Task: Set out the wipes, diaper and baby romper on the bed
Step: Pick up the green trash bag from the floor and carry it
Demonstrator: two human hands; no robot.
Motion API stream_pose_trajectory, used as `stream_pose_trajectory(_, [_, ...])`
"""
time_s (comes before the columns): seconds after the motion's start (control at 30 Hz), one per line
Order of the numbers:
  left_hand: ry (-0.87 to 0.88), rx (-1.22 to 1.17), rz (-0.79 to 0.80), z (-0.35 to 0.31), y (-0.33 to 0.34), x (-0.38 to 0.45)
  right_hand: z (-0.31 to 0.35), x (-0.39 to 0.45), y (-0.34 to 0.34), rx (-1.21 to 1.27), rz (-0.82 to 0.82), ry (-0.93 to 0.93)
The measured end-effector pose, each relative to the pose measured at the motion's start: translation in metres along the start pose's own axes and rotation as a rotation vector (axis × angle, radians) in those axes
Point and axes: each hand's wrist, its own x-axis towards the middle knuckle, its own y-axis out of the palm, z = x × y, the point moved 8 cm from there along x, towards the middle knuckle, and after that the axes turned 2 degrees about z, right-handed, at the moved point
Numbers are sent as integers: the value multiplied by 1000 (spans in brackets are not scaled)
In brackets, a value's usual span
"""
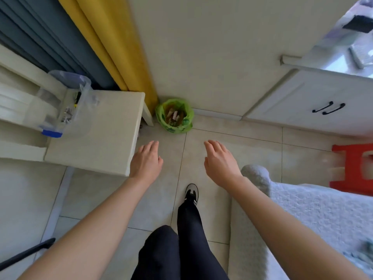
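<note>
My left hand (146, 160) hangs palm down over the tiled floor, by the corner of a white nightstand, fingers apart and holding nothing. My right hand (219, 161) is stretched out the same way, empty, just left of the bed's corner. The bed (314, 215), under a pale fuzzy cover, fills the lower right. A blurred blue-green cloth (363, 253) lies at its right edge; I cannot tell what it is. No wipes, diaper or romper show clearly.
The white nightstand (94, 136) carries a clear plastic bag with a blue strip (64, 104). A green-lined waste bin (174, 116) sits in the corner by a yellow curtain (113, 47). White cabinet (314, 106) at right, red stool (355, 168) beyond the bed. My shoe (191, 194) stands on the tiles.
</note>
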Motion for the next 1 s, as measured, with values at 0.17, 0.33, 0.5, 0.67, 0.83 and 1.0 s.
stream_pose_trajectory(0.17, [-21, -3, 37, 1, 29, 99, -41, 94, 27, -7, 38, 9])
stream_pose_trajectory(0.33, [-62, -63, 92, 19, 90, 205, -74, 192, 85, 13, 64, 20])
stream_pose_trajectory(0.5, [-87, -106, 114, 46, 167, 305, -100, 295, 162, -6, 90, 29])
stream_pose_trajectory(0.67, [-99, -101, 113, 75, 228, 379, -119, 375, 239, -14, 129, 56])
stream_pose_trajectory(0.83, [-157, -149, 116, 103, 269, 430, -145, 427, 307, 151, 196, 176])
stream_pose_trajectory(1.0, [-239, -270, 114, 123, 293, 471, -170, 462, 343, 456, 173, 368])
